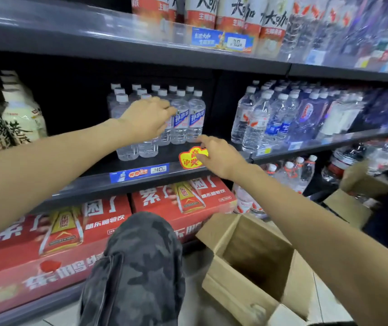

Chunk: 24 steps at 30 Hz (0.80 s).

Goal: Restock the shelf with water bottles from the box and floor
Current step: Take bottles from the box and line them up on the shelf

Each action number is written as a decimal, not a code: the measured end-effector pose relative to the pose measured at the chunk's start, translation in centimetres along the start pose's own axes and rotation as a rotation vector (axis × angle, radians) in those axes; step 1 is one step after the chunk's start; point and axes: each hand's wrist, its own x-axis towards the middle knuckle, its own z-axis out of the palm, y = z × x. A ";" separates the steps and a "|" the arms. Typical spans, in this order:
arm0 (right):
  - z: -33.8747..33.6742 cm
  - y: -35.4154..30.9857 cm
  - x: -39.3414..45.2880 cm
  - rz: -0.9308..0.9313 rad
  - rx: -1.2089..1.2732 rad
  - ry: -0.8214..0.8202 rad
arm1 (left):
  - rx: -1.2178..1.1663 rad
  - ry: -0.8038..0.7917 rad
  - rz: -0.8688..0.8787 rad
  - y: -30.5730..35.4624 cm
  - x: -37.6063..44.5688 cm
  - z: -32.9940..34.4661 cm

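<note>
Several clear water bottles [180, 118] with white caps and blue labels stand in rows on the dark middle shelf [141, 177]. My left hand [148, 118] reaches in among them, fingers curled round a bottle in the front rows. My right hand [218, 156] hovers at the shelf's front edge beside a yellow-red promo tag [189, 160], fingers loosely bent and holding nothing. An open cardboard box [254, 262] sits on the floor at lower right; its inside looks empty.
Red drink cartons [183, 198] fill the bottom shelf. Other bottled water [270, 116] stands on the shelf to the right. Tall drink bottles [235, 12] line the top shelf. My camouflage-clad knee [138, 262] is in front. Another cardboard box [357, 196] sits at far right.
</note>
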 end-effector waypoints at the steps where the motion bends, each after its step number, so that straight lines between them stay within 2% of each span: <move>1: -0.8 0.0 -1.0 -0.001 -0.028 0.009 | -0.004 0.009 0.008 0.7 -0.2 -0.5; 10: -8.7 -2.0 -5.6 -0.001 -0.181 0.141 | -0.048 0.120 0.056 3.1 -1.8 -5.2; 15: -10.1 -3.4 -5.8 -0.043 -0.199 0.169 | -0.066 0.157 0.045 2.7 -4.3 -7.2; 19: -9.3 -5.5 -3.8 -0.111 -0.162 0.154 | -0.052 0.167 -0.035 1.3 -7.5 -7.9; 24: -6.5 -9.3 -0.6 -0.255 -0.128 0.088 | -0.056 0.046 -0.211 -1.1 -11.3 -7.4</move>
